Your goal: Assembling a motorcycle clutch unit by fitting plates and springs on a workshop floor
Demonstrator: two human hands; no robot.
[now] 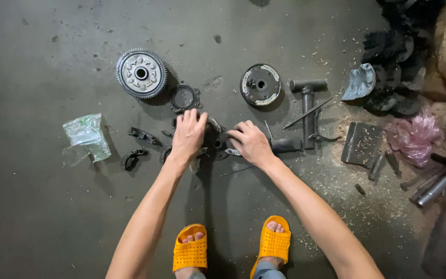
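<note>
Both hands are down on the floor at the centre of the view, working the same dark round part (pixel 218 143). Left hand (pixel 188 133) lies palm-down over its nine o'clock side, fingers spread flat and pressing, nothing closed in the grip. Right hand (pixel 251 142) sits at its three o'clock side, fingers curled and pinching at the rim (exactly what the fingertips have hold of, I cannot tell). That part is black, greasy, with a hole in the middle and pale metal tabs sticking out at its edge.

Containers: only a crumpled clear plastic bag (pixel 85 136) at nine o'clock, with greenish contents I cannot make out.

Up at eleven o'clock, a big toothed gear wheel (pixel 141 73), silver-faced, and beside it a small black ring (pixel 184 97). At one o'clock, a round drum (pixel 260 84) tilted on edge. At three o'clock, a T-shaped tool (pixel 308 106) and a thin rod (pixel 306 114) lying across it. Curved black shoes (pixel 132 157) lie loose at nine o'clock. Pink plastic (pixel 415 135) and metal tubes (pixel 429 188) sit well off right. Orange slippers (pixel 191 253) at six o'clock.
</note>
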